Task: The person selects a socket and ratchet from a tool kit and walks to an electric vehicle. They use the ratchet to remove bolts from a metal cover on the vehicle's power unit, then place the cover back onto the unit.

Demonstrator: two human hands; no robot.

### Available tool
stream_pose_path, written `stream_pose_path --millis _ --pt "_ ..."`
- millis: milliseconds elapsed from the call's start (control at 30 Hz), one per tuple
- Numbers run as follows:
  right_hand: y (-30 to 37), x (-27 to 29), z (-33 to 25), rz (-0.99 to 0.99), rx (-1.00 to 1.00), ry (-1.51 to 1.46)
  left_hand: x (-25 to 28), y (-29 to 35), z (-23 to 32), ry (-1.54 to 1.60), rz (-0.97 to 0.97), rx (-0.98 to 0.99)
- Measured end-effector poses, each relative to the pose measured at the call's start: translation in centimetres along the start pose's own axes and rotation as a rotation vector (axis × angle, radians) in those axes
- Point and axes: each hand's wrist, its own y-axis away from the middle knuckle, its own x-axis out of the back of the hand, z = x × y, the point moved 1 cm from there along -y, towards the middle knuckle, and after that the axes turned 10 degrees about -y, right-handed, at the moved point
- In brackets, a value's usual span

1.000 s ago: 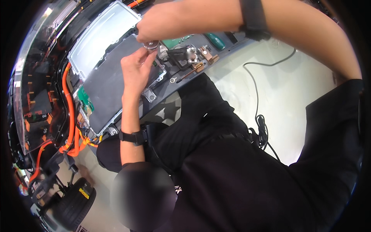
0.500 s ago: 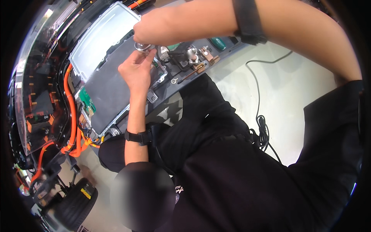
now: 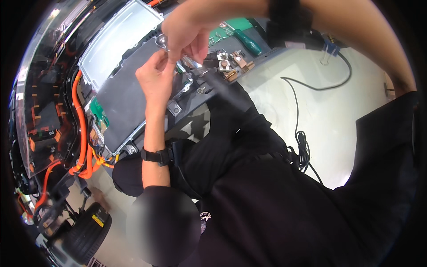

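Note:
My right hand [image 3: 187,38] is curled over a ratchet wrench [image 3: 162,41], whose shiny round head shows beside the knuckles. A dark, motion-smeared handle slants from the fingers toward my lap. Just below the head, my left hand [image 3: 154,78] pinches with thumb and fingertips against the tool; the exact contact is partly hidden. Both hands are over the near edge of a dark grey panel [image 3: 122,109] on an opened electronics housing. Close to them, a loose bolt [image 3: 201,90] lies on the grey ledge.
Right of my hands sit copper-coloured metal parts [image 3: 242,63] and a green-handled screwdriver [image 3: 249,42], near a green board [image 3: 238,24]. A translucent white cover [image 3: 118,42] lies behind. Orange cables [image 3: 80,111] run down the left side. A black cable [image 3: 302,151] coils on the floor; a tyre [image 3: 91,236] stands lower left.
My right hand has shifted right and its fingers now show around the tool. The wrench handle has swung toward my body. My left hand has barely moved.

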Motion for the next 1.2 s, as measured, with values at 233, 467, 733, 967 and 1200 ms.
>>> stream_pose_path --millis 233,467,733,967,1200 --pt "1.0 0.3 1.4 0.216 0.291 0.138 0.1 0.4 0.3 -0.106 -0.090 -0.224" --pt "0.0 1.4 0.8 0.210 0.311 0.017 -0.3 -0.1 1.0 -0.050 0.005 0.026" --pt "1.4 0.4 0.7 0.185 0.317 0.119 0.9 0.0 -0.4 -0.150 -0.090 -0.103" --pt "1.3 1.7 0.7 0.174 0.281 0.077 -0.3 -0.1 0.8 0.016 0.006 0.037" --pt "3.5 0.9 0.4 0.150 0.297 0.129 0.3 0.1 -0.6 0.010 -0.128 0.002"
